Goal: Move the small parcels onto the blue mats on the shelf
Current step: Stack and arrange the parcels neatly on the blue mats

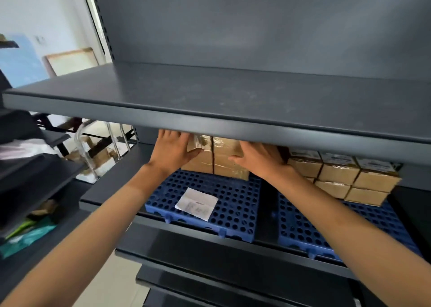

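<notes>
My left hand (173, 149) and right hand (258, 158) reach under the upper shelf (210, 111), palms flat against the two outer sides of a pair of taped cardboard parcels (215, 158) standing side by side at the back of the left blue mat (233, 202). A white paper slip (197, 203) lies nearer the mat's front. On the right blue mat (300, 232), just beside my right wrist, sits a stack of small parcels (345, 174).

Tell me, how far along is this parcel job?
Partly done. A stack of small boxes already sits on the right blue mat. Both hands, left and right, press two taped boxes at the back of the left mat, whose front holds only a paper slip.
</notes>
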Demonstrator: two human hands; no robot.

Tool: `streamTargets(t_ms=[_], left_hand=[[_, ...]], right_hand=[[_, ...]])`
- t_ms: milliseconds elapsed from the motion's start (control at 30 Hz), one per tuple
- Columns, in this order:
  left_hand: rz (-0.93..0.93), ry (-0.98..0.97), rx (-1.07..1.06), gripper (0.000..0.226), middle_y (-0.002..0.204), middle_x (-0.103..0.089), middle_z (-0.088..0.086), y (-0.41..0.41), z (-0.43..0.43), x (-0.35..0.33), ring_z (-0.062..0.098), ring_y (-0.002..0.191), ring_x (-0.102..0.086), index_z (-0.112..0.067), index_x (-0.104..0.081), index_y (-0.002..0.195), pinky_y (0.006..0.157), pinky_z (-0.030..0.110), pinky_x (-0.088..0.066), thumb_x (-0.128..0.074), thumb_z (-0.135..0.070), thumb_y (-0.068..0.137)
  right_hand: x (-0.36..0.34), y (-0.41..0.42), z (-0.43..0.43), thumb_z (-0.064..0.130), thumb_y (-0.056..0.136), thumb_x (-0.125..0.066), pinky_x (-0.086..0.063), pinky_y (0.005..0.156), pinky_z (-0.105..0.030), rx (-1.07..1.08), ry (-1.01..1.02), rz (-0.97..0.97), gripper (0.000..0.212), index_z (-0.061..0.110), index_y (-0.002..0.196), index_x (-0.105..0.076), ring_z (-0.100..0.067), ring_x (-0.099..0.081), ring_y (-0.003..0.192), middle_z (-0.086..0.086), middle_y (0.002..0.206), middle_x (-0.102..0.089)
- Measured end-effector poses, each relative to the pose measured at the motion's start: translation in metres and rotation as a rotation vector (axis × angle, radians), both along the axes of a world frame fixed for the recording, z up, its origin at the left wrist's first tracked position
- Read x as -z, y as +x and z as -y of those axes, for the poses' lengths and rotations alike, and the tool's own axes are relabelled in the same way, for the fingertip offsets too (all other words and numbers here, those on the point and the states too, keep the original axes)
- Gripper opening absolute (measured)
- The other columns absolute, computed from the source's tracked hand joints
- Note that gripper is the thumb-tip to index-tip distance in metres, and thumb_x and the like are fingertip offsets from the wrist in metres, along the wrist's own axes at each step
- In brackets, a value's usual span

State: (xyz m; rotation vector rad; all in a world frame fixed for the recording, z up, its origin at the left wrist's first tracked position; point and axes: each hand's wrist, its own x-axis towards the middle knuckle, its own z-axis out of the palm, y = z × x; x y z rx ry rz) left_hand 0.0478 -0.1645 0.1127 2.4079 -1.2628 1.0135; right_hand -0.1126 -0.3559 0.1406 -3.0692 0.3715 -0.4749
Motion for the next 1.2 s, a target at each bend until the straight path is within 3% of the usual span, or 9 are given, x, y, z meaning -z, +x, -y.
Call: streamTargets(t_ms=[133, 233, 500, 700, 800, 900, 1000, 1100, 1200], left_hand=[[-0.113, 0.150, -0.017, 0.048, 0.100, -0.069, 0.013, 0.009, 0.011, -0.001, 0.039, 0.100, -0.063, -0.015, -0.058, 0.101, 0.086, 0.051, -0.048, -0.079, -0.047, 0.072], [-0.115, 0.155, 0.022, 0.031, 0.094, -0.070, 0.005, 0.014, 0.018, 0.005, 0.033, 0.096, -0.064, -0.019, -0.065, 0.095, 0.085, 0.047, -0.046, -0.072, -0.045, 0.080], [-0.125, 0.198, 0.045, 0.050, 0.116, -0.064, 0.010, 0.021, 0.015, 0.007, 0.035, 0.114, -0.057, -0.013, -0.056, 0.115, 0.099, 0.050, -0.042, -0.069, -0.048, 0.082], [-0.106, 0.249, 0.031, 0.052, 0.117, -0.064, 0.014, 0.021, 0.011, 0.002, 0.036, 0.113, -0.058, -0.011, -0.053, 0.112, 0.099, 0.051, -0.043, -0.072, -0.047, 0.080], [-0.091, 0.179, 0.053, 0.054, 0.114, -0.063, 0.015, 0.012, 0.009, 0.002, 0.039, 0.112, -0.057, -0.013, -0.051, 0.111, 0.099, 0.054, -0.041, -0.077, -0.046, 0.076], [-0.069, 0.011, 0.125, 0.064, 0.125, -0.053, 0.021, -0.008, 0.002, 0.011, 0.043, 0.122, -0.046, -0.010, -0.045, 0.128, 0.108, 0.060, -0.031, -0.074, -0.042, 0.081], [-0.116, -0.123, 0.269, 0.056, 0.138, -0.047, 0.018, -0.036, -0.012, 0.032, 0.037, 0.136, -0.036, -0.009, -0.049, 0.134, 0.116, 0.056, -0.021, -0.063, -0.042, 0.091], [-0.243, -0.140, 0.342, 0.039, 0.127, -0.061, 0.007, -0.067, -0.030, 0.062, 0.029, 0.131, -0.048, -0.011, -0.066, 0.117, 0.106, 0.046, -0.038, -0.052, -0.042, 0.097], [-0.337, -0.072, 0.245, 0.043, 0.119, -0.066, 0.005, -0.089, -0.042, 0.089, 0.029, 0.117, -0.058, -0.014, -0.072, 0.107, 0.091, 0.042, -0.044, -0.044, -0.045, 0.097]], right_hand=[[0.009, 0.009, 0.007, 0.041, 0.089, -0.066, -0.049, 0.081, -0.041, 0.025, -0.034, 0.012, 0.037, 0.014, 0.114, -0.056, -0.030, -0.062, 0.104, -0.009, 0.115, -0.064], [0.012, 0.010, 0.013, 0.038, 0.089, -0.067, -0.042, 0.070, -0.035, 0.011, 0.005, 0.045, 0.027, 0.015, 0.100, -0.058, -0.028, -0.064, 0.092, -0.005, 0.101, -0.067], [0.010, 0.010, 0.007, 0.036, 0.084, -0.073, -0.047, 0.073, -0.035, 0.006, -0.072, 0.068, 0.036, 0.012, 0.106, -0.057, -0.026, -0.066, 0.091, -0.005, 0.099, -0.069], [0.007, 0.009, 0.002, 0.044, 0.088, -0.066, -0.050, 0.084, -0.041, 0.081, -0.151, 0.019, 0.047, 0.015, 0.122, -0.054, -0.029, -0.061, 0.108, -0.006, 0.118, -0.064], [0.006, 0.004, -0.002, 0.048, 0.087, -0.064, -0.048, 0.089, -0.041, 0.085, -0.199, 0.010, 0.051, 0.015, 0.125, -0.054, -0.028, -0.058, 0.112, -0.008, 0.123, -0.062], [0.006, -0.013, -0.006, 0.056, 0.081, -0.065, -0.042, 0.102, -0.048, 0.053, -0.169, 0.057, 0.078, 0.014, 0.141, -0.036, -0.034, -0.048, 0.126, -0.014, 0.138, -0.050], [0.014, -0.050, -0.014, 0.065, 0.076, -0.059, -0.028, 0.113, -0.052, -0.002, -0.088, 0.164, 0.097, 0.017, 0.151, -0.020, -0.037, -0.029, 0.140, -0.017, 0.151, -0.032], [0.038, -0.103, -0.011, 0.068, 0.085, -0.047, -0.013, 0.118, -0.044, 0.014, -0.040, 0.174, 0.089, 0.021, 0.155, -0.018, -0.030, -0.011, 0.149, -0.013, 0.160, -0.017], [0.072, -0.167, 0.003, 0.066, 0.093, -0.035, -0.014, 0.118, -0.044, 0.131, 0.046, 0.127, 0.075, 0.020, 0.152, -0.028, -0.025, -0.010, 0.149, -0.008, 0.161, -0.018]])
